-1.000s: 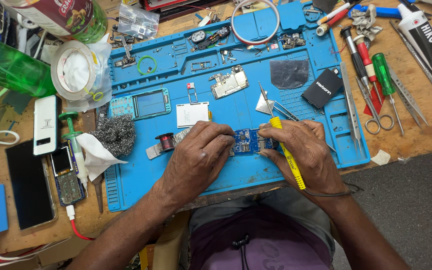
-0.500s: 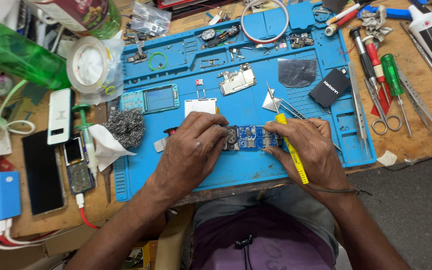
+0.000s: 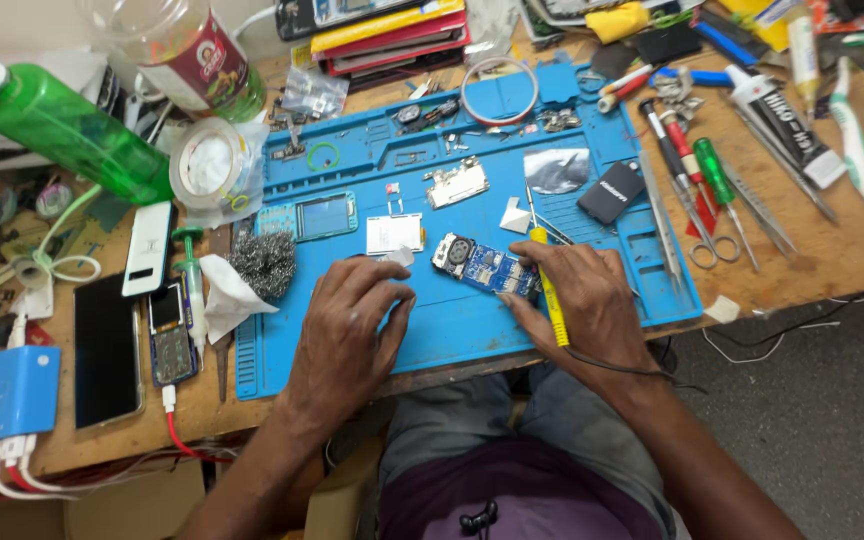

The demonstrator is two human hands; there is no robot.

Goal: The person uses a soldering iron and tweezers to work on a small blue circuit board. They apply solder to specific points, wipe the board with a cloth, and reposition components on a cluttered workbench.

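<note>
A yellow-handled tool (image 3: 549, 290) is held in the right hand (image 3: 577, 305), whose grip is closed around the handle, the tip pointing toward the upper part of the frame; a thin black cord is seen trailing from the wrist toward the lower right. The fingertips of that hand are pressed against the right end of a small blue circuit board (image 3: 482, 266), which lies flat on the blue work mat (image 3: 452, 330) just below the centre of the frame. The left hand (image 3: 347, 325) is laid palm down on the mat to the left of the board, its grip loose and holding nothing, fingers half curled; a small gap is seen between its fingertips and the board. A white square part (image 3: 394, 233) is placed just above the left hand, and a wad of steel wool (image 3: 262, 262) sits at the mat's left edge. Bare mat is left between the hands and along the near edge of the tabletop (image 3: 832, 260). The right side of the frame is crowded by screwdrivers (image 3: 692, 165), scissors and tweezers, and the upper left by a green bottle (image 3: 62, 125) and a tape roll (image 3: 210, 165).
</note>
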